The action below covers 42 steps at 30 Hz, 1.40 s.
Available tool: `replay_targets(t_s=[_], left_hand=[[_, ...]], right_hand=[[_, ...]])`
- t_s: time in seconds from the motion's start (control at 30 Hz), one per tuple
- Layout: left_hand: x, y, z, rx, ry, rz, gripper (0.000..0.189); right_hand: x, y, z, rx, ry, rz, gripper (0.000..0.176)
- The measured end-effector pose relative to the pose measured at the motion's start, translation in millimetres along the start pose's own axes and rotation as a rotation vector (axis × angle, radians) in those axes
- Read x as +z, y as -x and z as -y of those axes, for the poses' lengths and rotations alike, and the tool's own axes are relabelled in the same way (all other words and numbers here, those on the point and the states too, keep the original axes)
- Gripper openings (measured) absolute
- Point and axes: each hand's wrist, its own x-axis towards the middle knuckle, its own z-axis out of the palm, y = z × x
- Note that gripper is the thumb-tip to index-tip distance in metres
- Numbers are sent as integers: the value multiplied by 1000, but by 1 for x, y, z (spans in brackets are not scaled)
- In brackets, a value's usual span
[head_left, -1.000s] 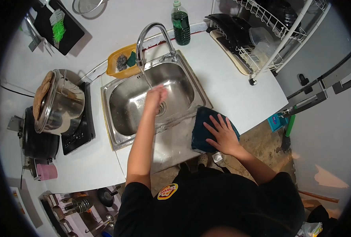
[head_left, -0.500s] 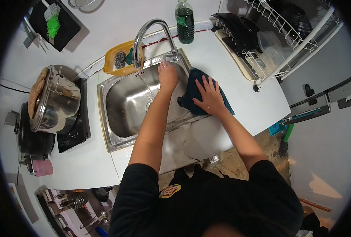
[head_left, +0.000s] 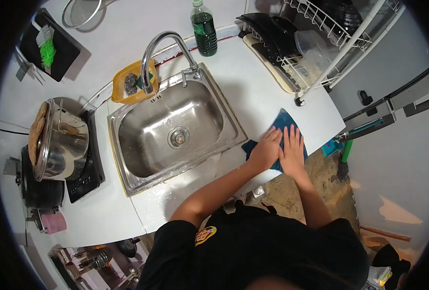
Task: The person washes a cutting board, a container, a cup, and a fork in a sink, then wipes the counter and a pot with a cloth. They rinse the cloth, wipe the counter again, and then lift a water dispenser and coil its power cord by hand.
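A dark teal cloth (head_left: 283,117) lies on the white counter to the right of the sink, near the front edge. My right hand (head_left: 292,152) rests on it with fingers stretched out and slightly spread. Beside it, my left hand (head_left: 266,152) also lies on the cloth, its fingers extended and its fingertips close to the right hand. Both palms hide part of the cloth. The steel sink (head_left: 142,130) is to the left, under a chrome faucet (head_left: 168,36) with its lever (head_left: 184,78); no water stream shows.
A yellow basket (head_left: 120,92) with scrubbers stands behind the sink, near a bottle of green liquid (head_left: 204,31). At the right is a white dish rack (head_left: 320,79). A steel pot (head_left: 72,130) sits on a black cooktop (head_left: 86,181) at the left. Wet patches mark the counter front.
My left hand has left the faucet lever and come down on the cloth. The running water has stopped. The cloth and right hand have moved away from the sink toward the counter's front edge.
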Motion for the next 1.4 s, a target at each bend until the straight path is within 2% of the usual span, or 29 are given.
replay_targets(t_s=[0.13, 0.23, 0.47, 0.57, 0.63, 0.7, 0.73, 0.83, 0.97, 1.07, 1.17, 1.23, 1.37, 1.4], left_hand=[[4, -51, 58, 38, -304, -45, 53], [-22, -92, 104, -27, -338, -103, 49], [-73, -182, 207, -183, -466, -161, 43], [-80, -197, 236, -232, -542, -241, 42], [-75, -181, 239, -270, -677, -251, 42], [-73, -172, 231, -290, -895, -234, 41], [-73, -163, 224, -325, -884, -319, 39], [-73, -133, 202, -455, -808, -529, 39], [-74, -88, 161, -691, -428, -587, 48], [-65, -55, 125, -579, -661, -393, 50], [-53, -30, 71, -271, -802, -58, 54], [-32, -25, 28, -240, -756, 124, 59], [40, -29, -30, -141, -461, 242, 65], [56, -41, -41, -103, -400, 224, 65]], right_hand=[[22, -91, -23, -248, -25, -37, 60], [38, -171, -16, -380, -15, -61, 55], [69, -332, 21, -383, -143, -95, 49], [74, -368, 38, -408, -173, -83, 45], [74, -373, 43, -458, -104, -85, 43], [74, -369, 48, -529, -101, -87, 42], [75, -364, 52, -566, -107, -76, 41], [77, -341, 71, -648, -121, -39, 41], [75, -292, 88, -736, -195, -5, 44], [72, -233, 71, -740, -253, -61, 45], [49, -149, 29, -583, -235, -140, 47], [25, -90, -3, -502, -139, -194, 50], [-8, -10, -62, -82, -81, -27, 57], [-12, -1, -83, -30, -51, -45, 58]])
